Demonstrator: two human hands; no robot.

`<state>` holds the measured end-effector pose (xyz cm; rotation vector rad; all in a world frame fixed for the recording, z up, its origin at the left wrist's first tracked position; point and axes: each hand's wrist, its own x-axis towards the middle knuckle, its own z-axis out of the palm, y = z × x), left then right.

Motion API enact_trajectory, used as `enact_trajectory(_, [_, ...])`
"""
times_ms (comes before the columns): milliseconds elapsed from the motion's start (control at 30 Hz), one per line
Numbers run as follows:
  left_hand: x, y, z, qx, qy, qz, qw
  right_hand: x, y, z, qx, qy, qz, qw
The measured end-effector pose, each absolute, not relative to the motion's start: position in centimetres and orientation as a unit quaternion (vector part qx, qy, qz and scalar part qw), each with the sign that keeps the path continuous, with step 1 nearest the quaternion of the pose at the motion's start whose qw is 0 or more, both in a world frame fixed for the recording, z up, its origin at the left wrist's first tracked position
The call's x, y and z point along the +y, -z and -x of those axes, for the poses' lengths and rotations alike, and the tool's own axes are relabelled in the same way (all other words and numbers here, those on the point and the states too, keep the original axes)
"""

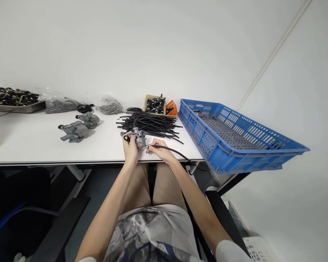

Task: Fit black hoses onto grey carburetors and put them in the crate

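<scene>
My left hand is wrapped round a grey metal carburetor near the table's front edge. A short black tube rises from its top. My right hand pinches a long black hose near its end, close to the carburetor's lower right side. The hose trails right past the table edge. Whether its tip touches the carburetor is too small to tell. A pile of black hoses lies just behind my hands. Two more carburetors, one nearer and one farther, rest at the left.
A large blue crate stands at the right, overhanging the table. At the back are a beige bin of black parts, an orange bin, two plastic bags of parts and a metal tray.
</scene>
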<state>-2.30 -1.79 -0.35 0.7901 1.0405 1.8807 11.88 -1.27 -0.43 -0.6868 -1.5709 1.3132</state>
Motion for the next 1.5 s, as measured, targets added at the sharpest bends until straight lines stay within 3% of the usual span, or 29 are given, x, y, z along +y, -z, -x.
enact_trajectory(167, [-2.2,-0.4,2.1,0.417,-0.746,-0.304,0.422,-1.2,0.4,-11.4,-0.597,-0.525,0.295,0.53])
enact_trajectory(333, [-2.0,-0.2,2.1,0.417,-0.76,-0.286,0.408,-0.9,0.1,-11.5,-0.633,-0.541,0.289,0.474])
enact_trajectory(500, [-1.8,-0.2,2.4,0.413,-0.753,-0.294,0.419,-0.9,0.0,-11.3,-0.61,-0.528,0.295,0.513])
enact_trajectory(700, [-1.9,-0.2,2.3,0.424,-0.755,-0.281,0.415,-0.7,0.2,-11.7,-0.637,-0.549,0.301,0.449])
enact_trajectory(1033, [-2.1,-1.1,2.7,0.375,-0.695,-0.314,0.527,0.7,1.0,-11.1,-0.523,-0.56,0.302,0.567])
enact_trajectory(1500, [-2.6,-1.2,3.2,0.372,-0.669,-0.357,0.535,0.0,1.2,-10.7,-0.539,-0.463,0.344,0.614])
